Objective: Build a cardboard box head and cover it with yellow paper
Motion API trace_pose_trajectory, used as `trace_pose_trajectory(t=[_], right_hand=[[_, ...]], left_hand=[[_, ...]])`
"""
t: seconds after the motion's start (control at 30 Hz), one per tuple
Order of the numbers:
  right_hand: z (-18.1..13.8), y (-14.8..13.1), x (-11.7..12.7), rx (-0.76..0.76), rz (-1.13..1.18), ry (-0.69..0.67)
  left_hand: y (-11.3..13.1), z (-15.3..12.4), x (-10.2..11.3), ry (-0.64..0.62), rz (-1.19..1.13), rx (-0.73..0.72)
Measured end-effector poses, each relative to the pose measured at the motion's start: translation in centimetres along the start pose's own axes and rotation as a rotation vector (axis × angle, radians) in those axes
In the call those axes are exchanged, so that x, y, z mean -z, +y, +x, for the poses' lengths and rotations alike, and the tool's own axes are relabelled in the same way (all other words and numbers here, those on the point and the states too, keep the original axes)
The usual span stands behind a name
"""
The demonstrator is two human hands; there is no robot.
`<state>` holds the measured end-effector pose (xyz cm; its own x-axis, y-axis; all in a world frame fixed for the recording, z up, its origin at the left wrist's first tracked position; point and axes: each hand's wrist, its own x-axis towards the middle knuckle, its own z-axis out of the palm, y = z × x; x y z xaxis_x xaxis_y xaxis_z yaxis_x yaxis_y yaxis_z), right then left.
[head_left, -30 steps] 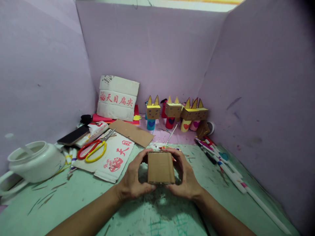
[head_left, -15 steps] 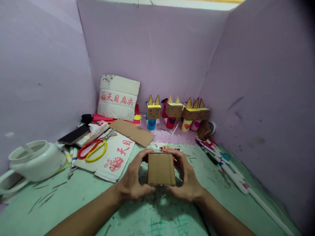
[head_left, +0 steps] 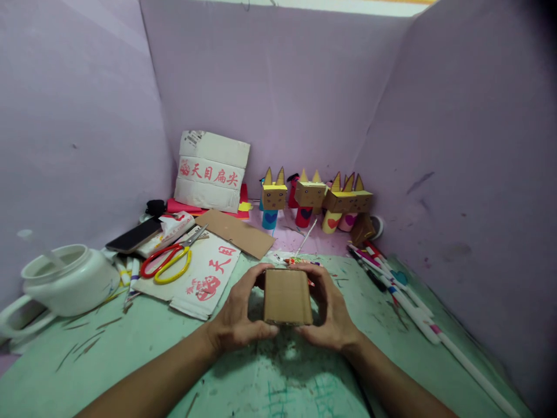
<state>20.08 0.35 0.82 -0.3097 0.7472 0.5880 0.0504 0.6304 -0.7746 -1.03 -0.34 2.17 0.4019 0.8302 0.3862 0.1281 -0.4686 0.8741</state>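
A small brown cardboard box is held between both hands, just above the green tabletop. My left hand grips its left side, thumb at the near edge and fingers around the far side. My right hand has the right side in the same way. The fingertips behind the box are partly hidden. Just beyond it lies a small colourful wrapped piece, partly covered by the hands.
Scissors rest on printed white cardboard at left, near a phone and a white teapot-like vessel. Several cardboard-headed figures stand at the back. Markers line the right, beside the purple wall.
The view has shifted slightly, so most things appear a little further right. Both hands keep the cardboard box in nearly the same position.
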Motion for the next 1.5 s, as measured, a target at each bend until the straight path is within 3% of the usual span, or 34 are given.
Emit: trace_pose_trajectory(t=[0.43, 0.8, 1.5], right_hand=[[-0.2, -0.3, 0.1, 0.057, -0.047, -0.025], [-0.2, -0.9, -1.3, -0.098, -0.064, 0.024], [-0.3, -0.6, -1.4, -0.108, -0.065, 0.062]], left_hand=[[-0.3, -0.4, -0.1, -0.001, -0.004, 0.024], [-0.4, 0.1, -0.7, -0.002, 0.001, 0.066], [0.0, -0.1, -1.1, 0.037, -0.025, 0.123]])
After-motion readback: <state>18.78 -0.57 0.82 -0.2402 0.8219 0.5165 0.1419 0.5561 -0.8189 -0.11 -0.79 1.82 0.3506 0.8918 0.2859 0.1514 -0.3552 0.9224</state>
